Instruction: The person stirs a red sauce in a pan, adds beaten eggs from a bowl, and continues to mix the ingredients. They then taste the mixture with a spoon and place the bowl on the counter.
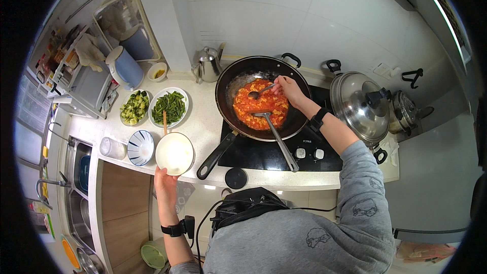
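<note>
My right hand [288, 90] grips the handle of a small spoon [255, 94], whose bowl is over the red tomato-and-egg dish [262, 104] in a dark wok [232, 80]. A metal spatula [279, 137] leans on the wok's near rim, its blade in the food. My left hand [166, 179] holds the near rim of a white bowl [175, 153] at the counter's front edge; the inside looks pale and bare. Chopsticks [165, 121] show just beyond that bowl, reaching over a plate of green beans [168, 107].
The wok's long handle [217, 156] juts over the counter edge beside a round black lid [236, 178]. A lidded steel pot [359, 106] stands right on the gas hob [323, 164]. Left are a striped bowl [140, 147], a jar [112, 148], broccoli [135, 107] and a blue kettle [124, 68].
</note>
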